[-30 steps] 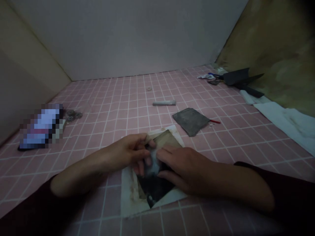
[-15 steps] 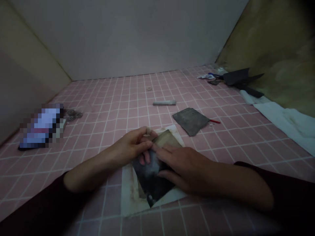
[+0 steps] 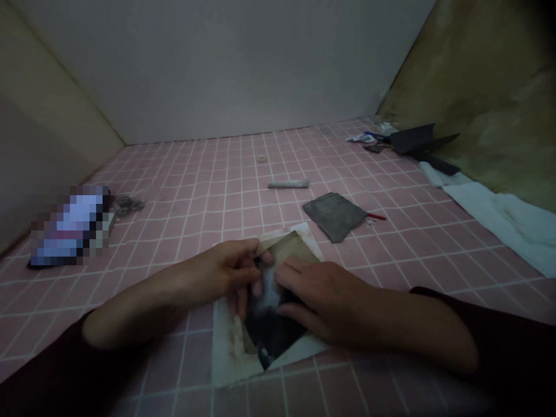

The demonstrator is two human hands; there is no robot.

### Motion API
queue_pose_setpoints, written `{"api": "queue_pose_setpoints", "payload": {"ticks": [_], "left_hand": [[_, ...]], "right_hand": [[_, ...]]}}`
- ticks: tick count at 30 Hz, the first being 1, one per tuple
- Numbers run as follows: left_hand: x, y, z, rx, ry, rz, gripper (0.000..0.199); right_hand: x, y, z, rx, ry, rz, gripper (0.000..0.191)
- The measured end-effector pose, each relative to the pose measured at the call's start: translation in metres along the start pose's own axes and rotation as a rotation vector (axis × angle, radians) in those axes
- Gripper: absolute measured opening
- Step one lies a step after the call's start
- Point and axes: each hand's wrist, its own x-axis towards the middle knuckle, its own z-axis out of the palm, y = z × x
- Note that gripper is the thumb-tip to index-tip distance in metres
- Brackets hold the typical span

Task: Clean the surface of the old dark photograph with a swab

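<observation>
Pinching edge of dark photograph (image 3: 273,333) with left hand (image 3: 217,272); right hand (image 3: 325,304) lying flat on print, fingers spread; stained white paper (image 3: 228,347) beneath, grey sheet (image 3: 334,217) at twelve o'clock.

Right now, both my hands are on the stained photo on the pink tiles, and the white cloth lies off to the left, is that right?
Not quite: the white cloth lies off to the right, not the left, as the head view shows. The rest holds: your left hand and right hand are on the stained photo on the pink tiles.
</observation>
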Motion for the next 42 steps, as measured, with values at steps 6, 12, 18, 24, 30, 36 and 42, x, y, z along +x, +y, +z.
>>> {"api": "queue_pose_setpoints", "payload": {"ticks": [6,12,18,24,30,36,42], "left_hand": [[0.008,-0.002,0.004,-0.054,0.134,0.167,0.029],[0.003,-0.002,0.0,-0.009,0.009,0.001,0.02],[0.006,-0.002,0.002,-0.056,0.075,0.141,0.034],[-0.001,0.001,0.001,0.018,-0.049,-0.019,0.02],[0.008,-0.004,0.002,-0.052,0.108,0.172,0.035],[0.002,-0.001,0.0,0.024,-0.004,-0.018,0.023],[0.011,-0.005,0.004,-0.029,0.156,0.185,0.032]], "right_hand": [[0.0,0.001,0.001,0.041,0.022,-0.021,0.03],[0.0,0.0,0.0,0.023,0.011,-0.005,0.025],[0.0,0.002,0.003,0.024,0.038,-0.032,0.028],[0.001,0.001,0.0,0.02,0.017,-0.019,0.025],[0.001,0.0,0.0,0.022,0.022,-0.02,0.031],[0.0,0.0,0.001,-0.002,0.003,-0.007,0.02],[0.001,0.0,0.002,0.017,0.023,-0.025,0.035]]}}
